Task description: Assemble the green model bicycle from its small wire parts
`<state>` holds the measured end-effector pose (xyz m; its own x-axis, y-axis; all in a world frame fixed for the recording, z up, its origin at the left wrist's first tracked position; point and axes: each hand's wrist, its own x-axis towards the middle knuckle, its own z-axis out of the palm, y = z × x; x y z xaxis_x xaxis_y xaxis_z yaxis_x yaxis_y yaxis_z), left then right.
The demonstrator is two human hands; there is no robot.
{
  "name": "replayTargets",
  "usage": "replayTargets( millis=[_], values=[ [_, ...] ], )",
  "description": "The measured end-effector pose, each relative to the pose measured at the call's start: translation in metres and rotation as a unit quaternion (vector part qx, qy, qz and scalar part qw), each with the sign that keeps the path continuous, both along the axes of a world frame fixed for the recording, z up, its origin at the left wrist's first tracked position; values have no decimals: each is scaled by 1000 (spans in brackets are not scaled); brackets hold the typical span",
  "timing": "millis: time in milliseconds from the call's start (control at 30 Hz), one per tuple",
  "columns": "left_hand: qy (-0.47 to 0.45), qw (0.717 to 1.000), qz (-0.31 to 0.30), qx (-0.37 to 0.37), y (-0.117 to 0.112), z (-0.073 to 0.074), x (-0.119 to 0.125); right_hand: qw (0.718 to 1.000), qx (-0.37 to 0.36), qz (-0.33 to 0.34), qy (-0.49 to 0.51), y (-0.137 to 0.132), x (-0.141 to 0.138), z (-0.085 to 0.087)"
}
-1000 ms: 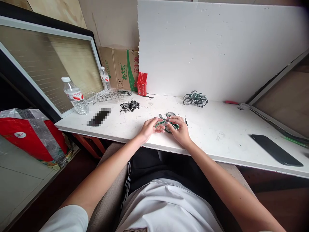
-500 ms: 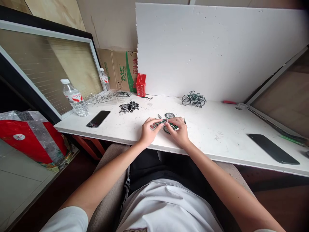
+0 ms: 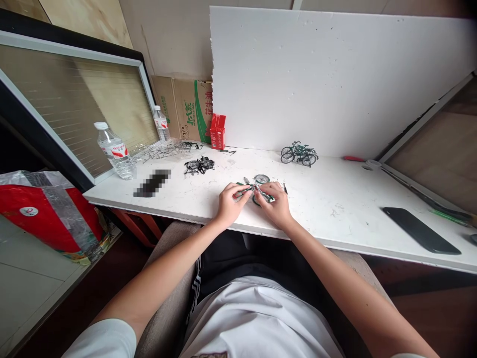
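Observation:
A small green model bicycle frame (image 3: 253,189) lies between my two hands near the front edge of the white table (image 3: 335,199). My left hand (image 3: 229,203) pinches its left end with curled fingers. My right hand (image 3: 275,203) is closed over its right part, beside a small spoked wheel (image 3: 262,178). A finished green model bicycle (image 3: 299,152) stands farther back by the white foam board (image 3: 335,79).
A heap of black parts (image 3: 199,164) and part frames (image 3: 164,148) lie at the back left, with two water bottles (image 3: 115,150), a red carton (image 3: 217,132) and a cardboard box (image 3: 186,109). A phone (image 3: 152,182) lies left, another dark phone (image 3: 421,230) right.
My left hand's fingers have curled in tighter on the frame's left end and both hands have drawn closer together. The camera has shifted a little.

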<state>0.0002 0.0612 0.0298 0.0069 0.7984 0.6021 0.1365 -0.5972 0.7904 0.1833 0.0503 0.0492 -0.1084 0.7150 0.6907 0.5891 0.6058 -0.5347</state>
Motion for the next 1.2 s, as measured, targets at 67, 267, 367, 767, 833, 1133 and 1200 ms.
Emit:
replayTargets(
  millis=[67,267,367,767,833,1133,1200],
  values=[
    [-4,1000,-1,-3,0,0,0,1000,1,1,0,0,0,-1],
    [-10,1000,-1,-12,3,-5,1,1000,7,3,1,1,0,-2],
    [1,1000,11,-13,5,-9,3,1000,12,-1,-2,3,1,-3],
    [-68,993,-3,-95,6,-13,4,999,2,24,25,3,1,-8],
    [-100,989,-10,-111,10,-12,3,998,-3,16,58,4,1,-9],
    [-184,968,-26,-171,26,-8,-7,990,-84,-66,97,23,26,-10],
    [-199,963,-33,-177,26,-8,-8,989,-107,-77,60,28,36,-10]
  ],
)
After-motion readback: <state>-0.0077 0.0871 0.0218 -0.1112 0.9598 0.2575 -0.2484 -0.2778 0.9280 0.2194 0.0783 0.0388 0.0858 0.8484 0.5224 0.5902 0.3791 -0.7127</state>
